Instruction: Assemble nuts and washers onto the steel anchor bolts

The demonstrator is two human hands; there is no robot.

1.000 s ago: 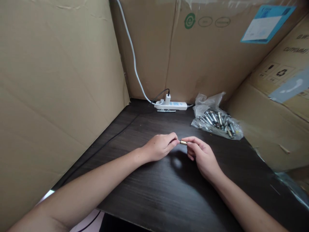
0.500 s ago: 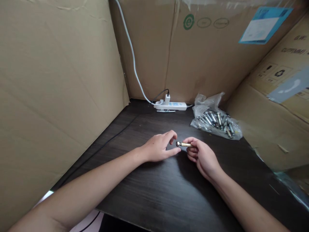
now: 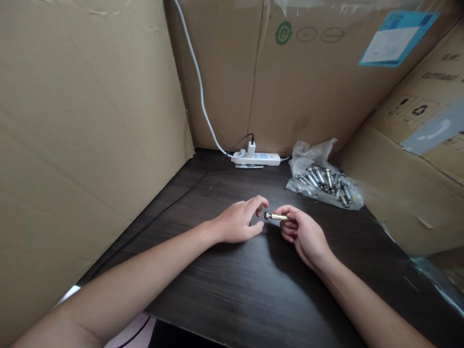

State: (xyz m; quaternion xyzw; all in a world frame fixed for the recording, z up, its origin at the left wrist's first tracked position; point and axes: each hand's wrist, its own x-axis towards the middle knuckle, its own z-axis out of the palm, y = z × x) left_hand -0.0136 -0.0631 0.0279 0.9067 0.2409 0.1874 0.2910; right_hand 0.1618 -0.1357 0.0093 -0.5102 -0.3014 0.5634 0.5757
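Observation:
My right hand (image 3: 302, 233) is closed round a small brass-coloured anchor bolt (image 3: 275, 216), which points left over the dark wooden table (image 3: 232, 290). My left hand (image 3: 239, 220) rests on the table just left of the bolt's tip, its fingers loosely curled and apart, holding nothing. The thumb and forefinger are a short gap from the bolt's end.
A clear plastic bag of several metal anchor bolts (image 3: 324, 181) lies at the back right. A white power strip (image 3: 258, 158) with a plugged charger and a white cable (image 3: 197, 77) sits against the back. Cardboard boxes (image 3: 90, 125) wall in the left, back and right sides.
My left hand has let go of the bolt's left end and drawn slightly away, fingers opening. My right hand keeps hold of the bolt, more of which now shows.

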